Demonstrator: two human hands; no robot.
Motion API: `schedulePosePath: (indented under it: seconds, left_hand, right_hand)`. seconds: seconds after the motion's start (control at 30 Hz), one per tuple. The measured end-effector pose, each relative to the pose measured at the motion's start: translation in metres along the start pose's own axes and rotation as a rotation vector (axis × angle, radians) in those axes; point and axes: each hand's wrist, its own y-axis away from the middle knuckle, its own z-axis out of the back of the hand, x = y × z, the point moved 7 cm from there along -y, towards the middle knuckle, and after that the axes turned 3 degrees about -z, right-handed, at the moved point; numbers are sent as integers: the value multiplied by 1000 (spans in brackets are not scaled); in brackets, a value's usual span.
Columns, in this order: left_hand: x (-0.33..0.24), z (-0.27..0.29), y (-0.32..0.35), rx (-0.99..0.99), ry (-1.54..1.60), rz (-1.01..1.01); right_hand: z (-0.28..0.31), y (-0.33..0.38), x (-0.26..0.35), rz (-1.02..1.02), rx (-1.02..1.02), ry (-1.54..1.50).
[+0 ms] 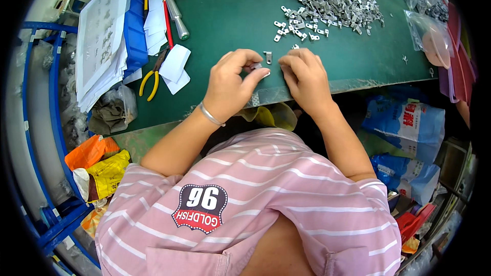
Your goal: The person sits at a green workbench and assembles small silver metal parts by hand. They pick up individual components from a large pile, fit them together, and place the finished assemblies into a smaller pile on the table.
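My left hand (229, 79) is curled at the table's near edge, thumb and forefinger closed on a small metal bracket (257, 66) that they partly hide. A silver bangle circles that wrist. Between my hands, a loose metal bracket (268, 57) lies on the green tabletop, touching neither hand. My right hand (308, 77) is beside it, fingers bent down and drawn together; whatever they hold, if anything, is hidden. Just beyond its fingertips another small bracket shows in part. A large heap of the same bent brackets (332, 0) spreads over the far right of the table.
Yellow-handled pliers (150, 83), a red stick-like tool (168, 23), a metal rod (176, 13) and white paper slips (175, 64) lie at the left. Beside them stands a blue bin (135, 25) with papers leaning on it. Plastic bags (429, 36) crowd the right edge.
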Motion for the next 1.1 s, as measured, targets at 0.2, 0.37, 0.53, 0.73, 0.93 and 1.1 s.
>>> schedulePosePath:
  seconds: [0.2, 0.37, 0.53, 0.73, 0.93, 1.1]
  left_hand:
    - [20, 12, 16, 83, -242, -39]
    - [-4, -1, 5, 127, -218, -145]
    - [1, -13, 3, 148, -206, -106]
    - [0, -10, -4, 131, -351, -117]
    - [8, -1, -12, 98, -250, -100]
    - [12, -14, -28, 167, -211, -131]
  right_hand:
    - [-3, 17, 10, 93, 81, -132]
    - [11, 9, 2, -30, -76, -4]
    - [4, 6, -6, -17, -5, 87]
    - [4, 13, -12, -457, 27, -529]
    - [18, -7, -7, -82, -37, -67]
    - [21, -14, -34, -246, -102, -126]
